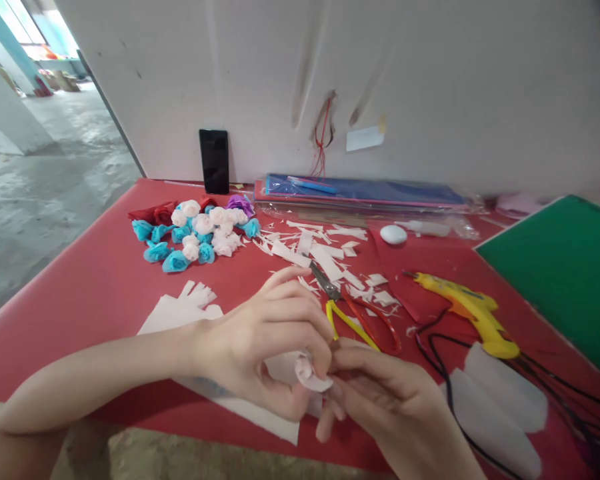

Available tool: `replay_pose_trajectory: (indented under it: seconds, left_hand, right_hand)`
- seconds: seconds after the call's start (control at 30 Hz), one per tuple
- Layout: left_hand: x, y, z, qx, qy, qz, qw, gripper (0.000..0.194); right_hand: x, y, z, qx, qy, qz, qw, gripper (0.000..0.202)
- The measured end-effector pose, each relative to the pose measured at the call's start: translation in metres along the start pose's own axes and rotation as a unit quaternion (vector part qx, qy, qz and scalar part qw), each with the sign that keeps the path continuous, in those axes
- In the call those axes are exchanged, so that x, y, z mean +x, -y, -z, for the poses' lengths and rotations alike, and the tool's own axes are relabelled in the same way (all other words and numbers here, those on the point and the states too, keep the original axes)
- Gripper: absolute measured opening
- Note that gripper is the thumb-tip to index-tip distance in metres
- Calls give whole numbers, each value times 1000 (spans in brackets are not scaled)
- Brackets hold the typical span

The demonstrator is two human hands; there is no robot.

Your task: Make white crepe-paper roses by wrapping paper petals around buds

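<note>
Between my two hands is a small, rolled white paper flower (306, 373), its coiled petals facing up. My left hand (275, 340) pinches the roll between thumb and bent fingers. From the right, my right hand (375, 393) closes its fingertips on the flower's loose paper edge. Below my hands lies a white paper sheet (260, 417), with a cut, fringed part (180, 307) beyond my left forearm. Just past my fingers rest scissors (353, 310) with red and yellow handles, blades pointing away among white paper scraps (325, 257).
Finished blue, white, red and purple paper flowers (195, 230) cluster at the left. A yellow glue gun (467, 310) with black cables lies right, near cut white pieces (500, 400) and a green board (560, 273). At the back are a phone (214, 161) and wrapped coloured sheets (370, 192).
</note>
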State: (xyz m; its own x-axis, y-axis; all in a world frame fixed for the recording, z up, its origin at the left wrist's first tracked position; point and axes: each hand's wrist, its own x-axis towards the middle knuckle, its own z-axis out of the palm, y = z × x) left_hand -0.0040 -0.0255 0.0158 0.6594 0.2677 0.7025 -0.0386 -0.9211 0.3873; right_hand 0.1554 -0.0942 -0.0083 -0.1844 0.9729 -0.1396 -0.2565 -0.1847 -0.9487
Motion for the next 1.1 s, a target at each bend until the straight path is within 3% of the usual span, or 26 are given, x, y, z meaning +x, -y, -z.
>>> replay_pose_trajectory:
  seconds: [0.2, 0.4, 0.63, 0.83, 0.97, 1.1]
  left_hand:
    - [-6, 2, -8, -33, -21, 30, 999, 12]
    - [-7, 0, -12, -56, -51, 37, 996, 6]
    - [-9, -6, -18, -84, -87, 71, 990, 6]
    - [-10, -10, -20, -91, -104, 140, 980, 9]
    - [-10, -10, -19, -98, -104, 152, 978, 8]
    - [-7, -10, -17, -103, -100, 143, 979, 7]
  right_hand:
    - [-3, 6, 3, -128, 16, 81, 988, 15]
    - [-7, 14, 2, -284, -25, 213, 935, 21]
    - [-8, 13, 1, -379, -60, 275, 882, 13]
    - [-8, 13, 2, -443, -86, 315, 835, 9]
    - [-9, 14, 2, -434, -93, 299, 845, 7]
    - [-7, 19, 0, -365, -84, 256, 891, 11]
